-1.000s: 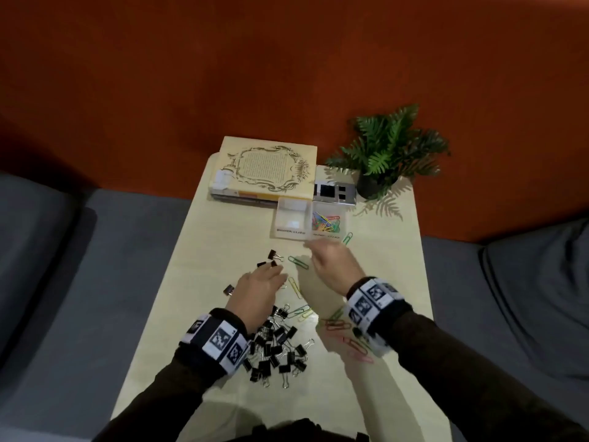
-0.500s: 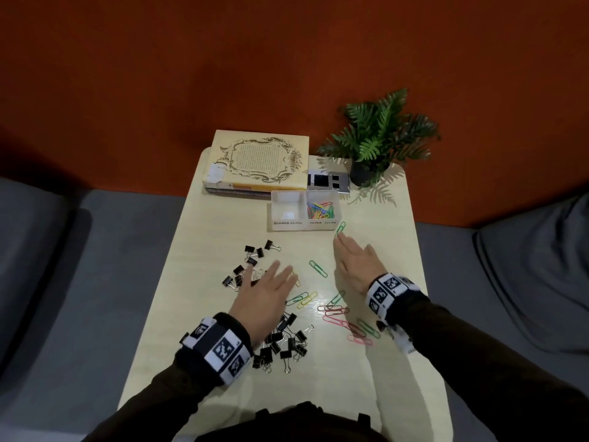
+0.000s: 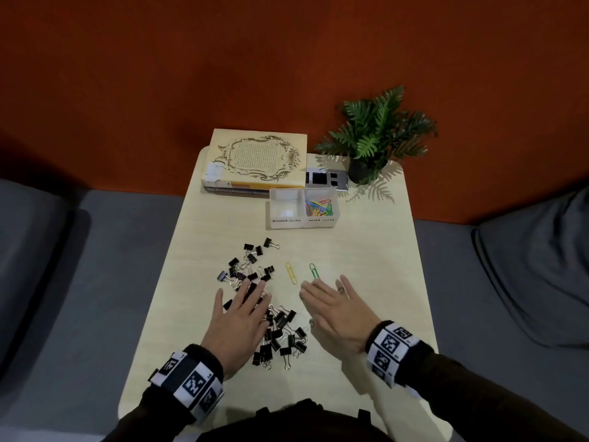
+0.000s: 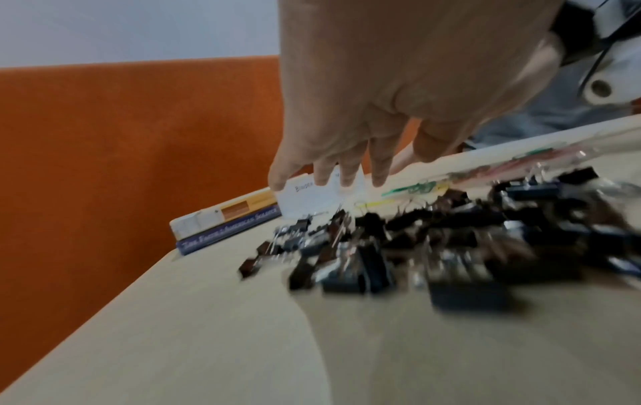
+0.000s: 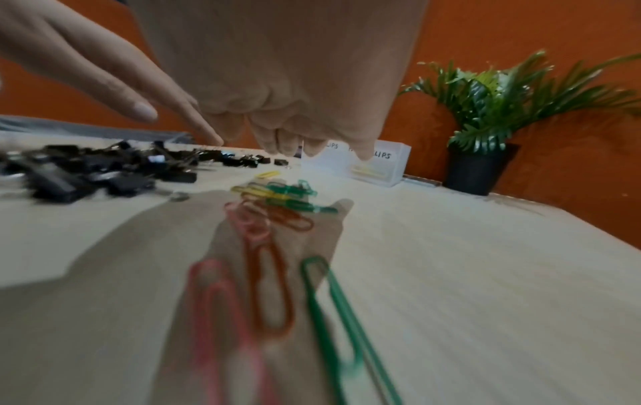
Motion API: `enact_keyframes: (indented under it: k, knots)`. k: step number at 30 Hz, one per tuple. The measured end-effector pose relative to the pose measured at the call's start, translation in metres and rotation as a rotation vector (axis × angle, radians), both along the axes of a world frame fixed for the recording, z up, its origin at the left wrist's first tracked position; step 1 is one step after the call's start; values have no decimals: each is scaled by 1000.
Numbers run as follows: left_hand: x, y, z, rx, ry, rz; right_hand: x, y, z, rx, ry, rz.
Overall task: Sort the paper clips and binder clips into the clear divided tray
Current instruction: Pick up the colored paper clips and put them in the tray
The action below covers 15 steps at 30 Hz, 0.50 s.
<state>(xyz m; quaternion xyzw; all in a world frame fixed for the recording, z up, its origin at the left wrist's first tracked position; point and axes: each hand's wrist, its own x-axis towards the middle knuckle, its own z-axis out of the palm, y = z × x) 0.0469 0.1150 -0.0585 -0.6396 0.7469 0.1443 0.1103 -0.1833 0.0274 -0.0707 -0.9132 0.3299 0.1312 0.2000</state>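
Clearly, tray (image 3: 302,220) labels read "BINDER CLIPS" ("PAPER CLIPS").

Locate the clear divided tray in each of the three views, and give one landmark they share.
Head: the clear divided tray sits at upper centre, in front of the book.
Left wrist: only its labelled front wall shows at centre, behind the left hand fingertips.
Right wrist: upper centre-right, left of the potted plant, partly hidden by the right hand.
Shared landmark: the heap of black binder clips.
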Motion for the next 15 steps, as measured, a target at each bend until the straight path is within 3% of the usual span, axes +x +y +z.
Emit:
enact_keyframes:
  k: [5, 10, 11, 15]
  knots:
    - [-28, -31, 15, -184, 76, -22, 19, -26, 11, -12, 9, -41]
    - [-53, -66, 11, -78, 66, 32, 8, -28, 17, 54, 76, -86]
    - [-54, -69, 9, -82, 79, 48, -3, -25, 21, 74, 29, -163]
    - [-59, -70, 5, -95, 147, 128, -66, -4, 29, 81, -302, -782]
